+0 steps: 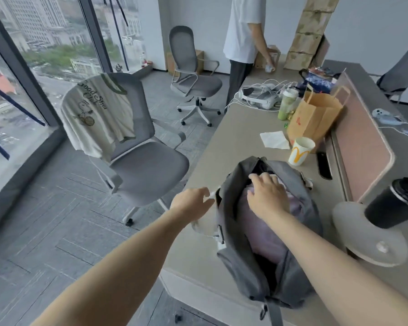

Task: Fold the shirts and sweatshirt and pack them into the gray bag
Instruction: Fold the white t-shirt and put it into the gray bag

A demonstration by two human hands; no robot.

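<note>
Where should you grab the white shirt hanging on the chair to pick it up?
Probably at its green collar, reaching down from above. The white shirt hangs draped over the top of the chair's backrest, with the collar at the highest point, so pinching there and lifting straight up should free it without snagging.

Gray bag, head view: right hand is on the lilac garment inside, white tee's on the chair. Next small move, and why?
Probably lift the right hand off the folded lilac garment, which already sits in the open gray fabric bag, and reach for the white printed T-shirt draped unfolded over the gray office chair. The left hand pinches the bag's rim.
</note>
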